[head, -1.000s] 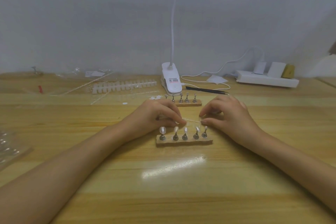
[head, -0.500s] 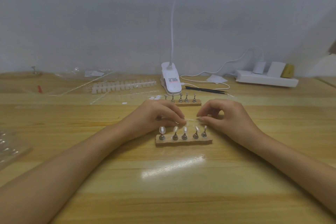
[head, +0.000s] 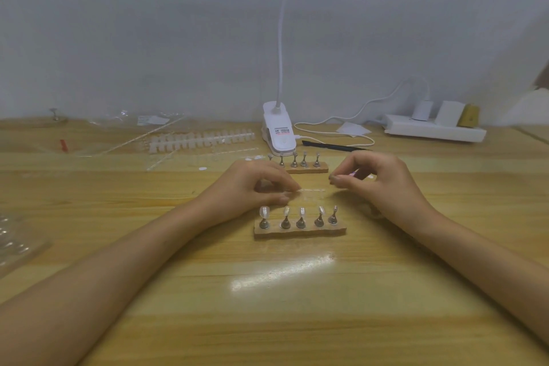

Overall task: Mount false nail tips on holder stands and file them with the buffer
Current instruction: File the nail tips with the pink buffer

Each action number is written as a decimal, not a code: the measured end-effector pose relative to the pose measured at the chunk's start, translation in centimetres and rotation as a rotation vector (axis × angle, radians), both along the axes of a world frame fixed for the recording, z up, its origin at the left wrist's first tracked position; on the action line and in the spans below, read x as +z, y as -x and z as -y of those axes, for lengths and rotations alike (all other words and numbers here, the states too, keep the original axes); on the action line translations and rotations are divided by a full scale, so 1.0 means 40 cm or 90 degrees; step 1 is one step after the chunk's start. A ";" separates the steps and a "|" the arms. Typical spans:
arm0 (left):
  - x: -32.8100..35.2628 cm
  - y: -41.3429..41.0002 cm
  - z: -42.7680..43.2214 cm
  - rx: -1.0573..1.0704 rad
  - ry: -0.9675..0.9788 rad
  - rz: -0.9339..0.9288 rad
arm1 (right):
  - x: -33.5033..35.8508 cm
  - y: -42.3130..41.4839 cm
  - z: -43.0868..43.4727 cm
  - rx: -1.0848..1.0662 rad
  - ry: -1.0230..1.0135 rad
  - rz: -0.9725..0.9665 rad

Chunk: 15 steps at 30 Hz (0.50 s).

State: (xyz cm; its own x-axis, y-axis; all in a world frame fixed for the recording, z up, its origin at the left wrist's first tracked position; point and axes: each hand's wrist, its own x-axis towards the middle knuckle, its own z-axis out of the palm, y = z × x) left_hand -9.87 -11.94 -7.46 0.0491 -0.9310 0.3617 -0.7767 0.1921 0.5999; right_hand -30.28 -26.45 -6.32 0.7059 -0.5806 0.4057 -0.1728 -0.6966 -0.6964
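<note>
On the tabletop [head: 178, 276], the near holder row [head: 300, 230] lies left to right, just nearer than both hands. The left hand [head: 246, 187] pinches a clear strip [head: 313, 191] pointing right. The right hand [head: 383, 181], nearest the seemingly bare rightmost stand [head: 333, 215], pinches something tiny, probably a nail tip [head: 337, 180].

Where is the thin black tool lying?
In the head view, the thin black tool lies right of the white clip lamp base, beyond the right hand.

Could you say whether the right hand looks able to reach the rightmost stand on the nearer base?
Probably yes: the right hand lies just behind the rightmost silver metal stand on the nearer wooden base, nothing between them; the left hand pinches a clear plastic strip further left.
</note>
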 end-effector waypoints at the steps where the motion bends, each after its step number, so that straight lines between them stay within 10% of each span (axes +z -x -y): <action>1: 0.002 -0.001 0.001 0.018 -0.008 -0.025 | 0.003 -0.001 -0.007 0.006 -0.012 0.016; 15: 0.069 0.100 0.002 -0.002 0.155 -0.219 | 0.041 -0.016 -0.070 0.114 -0.125 0.160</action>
